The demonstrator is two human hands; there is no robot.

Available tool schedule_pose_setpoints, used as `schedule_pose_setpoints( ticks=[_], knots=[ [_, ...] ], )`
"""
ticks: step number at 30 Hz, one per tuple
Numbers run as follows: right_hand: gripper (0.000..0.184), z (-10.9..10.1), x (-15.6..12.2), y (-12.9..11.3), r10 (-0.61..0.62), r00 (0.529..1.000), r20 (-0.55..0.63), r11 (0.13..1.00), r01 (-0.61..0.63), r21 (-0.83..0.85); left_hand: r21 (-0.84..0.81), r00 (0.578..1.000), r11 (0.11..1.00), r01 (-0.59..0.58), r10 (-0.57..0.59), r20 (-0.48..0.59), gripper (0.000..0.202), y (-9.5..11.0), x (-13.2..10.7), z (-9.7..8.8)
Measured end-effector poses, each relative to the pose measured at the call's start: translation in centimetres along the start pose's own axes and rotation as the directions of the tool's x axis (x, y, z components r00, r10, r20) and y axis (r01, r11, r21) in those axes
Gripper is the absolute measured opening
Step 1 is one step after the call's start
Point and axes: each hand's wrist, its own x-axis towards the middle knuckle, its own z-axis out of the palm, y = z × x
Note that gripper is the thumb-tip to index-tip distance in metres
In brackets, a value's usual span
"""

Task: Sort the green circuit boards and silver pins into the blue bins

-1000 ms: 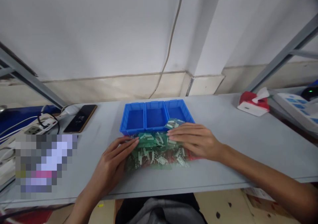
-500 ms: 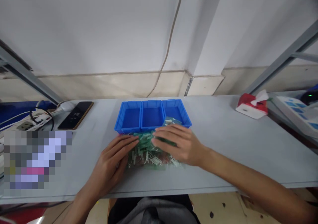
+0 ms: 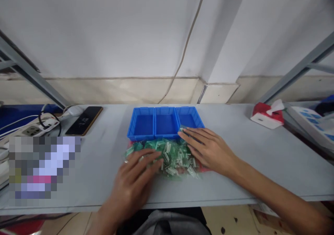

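Green-tinged plastic packets lie heaped on a pale grey table, pressed up against the front wall of a blue three-compartment tray. Each packet seems to hold small green boards with pale connectors, though the parts are too small for us to name surely. Our right hand rests on the heap's right side, fingers spread and flat, with the fingertips just beside the tray's right compartment. Our left hand, blurred, lies over the heap's left side, its fingers also spread. Neither hand pinches anything we can see, though the blur hides exactly how the left fingertips meet the plastic. One packet leans against the tray's right compartment, and we judge it the likeliest to slip, tipping into the compartment if the heap is nudged. A hard sweep could also push packets toward the table's front edge, and heavy pressing could bend the small parts or split the thin plastic.
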Motion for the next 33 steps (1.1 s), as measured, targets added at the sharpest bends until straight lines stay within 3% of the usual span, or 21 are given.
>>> schedule_pose_setpoints(
  ticks=[4, 7, 13, 17, 21, 24, 26, 30, 33],
  knots=[
    [0.045, -0.1, -0.3, -0.1, -0.037, 0.982, -0.184, 0.999, 0.037, -0.003, 0.133, 0.989, 0.985, -0.114, 0.099, 0.114, 0.044, 1.9, 1.7, 1.6],
    [0.046, -0.6, -1.3, -0.1, -0.049, 0.964, -0.262, 0.998, 0.058, 0.026, 0.184, 0.983, 0.973, -0.138, 0.112, 0.143, 0.039, 2.1, 2.4, 2.1],
    [0.043, -0.6, -4.1, -0.3, -0.080, 0.968, -0.239, 0.995, 0.090, 0.031, 0.143, 0.980, 0.972, -0.185, 0.171, 0.102, 0.034, 1.8, 4.1, 2.7],
    [0.038, -0.6, -4.9, -0.9, -0.092, 0.980, -0.177, 0.993, 0.105, 0.063, 0.042, 0.986, 0.989, -0.139, 0.134, 0.101, 0.035, 2.0, 5.0, 3.1],
    [0.035, -0.8, -5.3, -0.9, -0.067, 0.979, -0.195, 0.991, 0.088, 0.099, -0.043, 0.998, 0.997, 0.059, -0.060, -0.031, 0.039, 0.7, 2.8, 1.3],
    [0.042, -0.8, -5.2, -0.7, -0.055, 0.966, -0.251, 0.986, 0.092, 0.142, -0.012, 0.966, 0.972, 0.234, -0.234, -0.112, 0.034, -1.3, -0.1, -0.7],
    [0.043, -0.6, -4.7, -1.0, -0.064, 0.960, -0.274, 0.983, 0.108, 0.148, 0.029, 0.950, 0.952, 0.303, -0.299, -0.093, 0.033, -2.5, -1.8, -1.6],
    [0.034, 0.0, -2.7, -2.6, -0.147, 0.950, -0.276, 0.976, 0.184, 0.113, 0.083, 0.951, 0.947, 0.309, -0.307, -0.041, 0.036, -3.9, -3.5, -1.5],
    [0.032, 0.1, -1.8, -3.6, -0.167, 0.945, -0.281, 0.972, 0.206, 0.114, 0.142, 0.978, 0.967, 0.211, -0.209, -0.027, 0.043, -4.5, -4.0, -1.4]
  ],
)
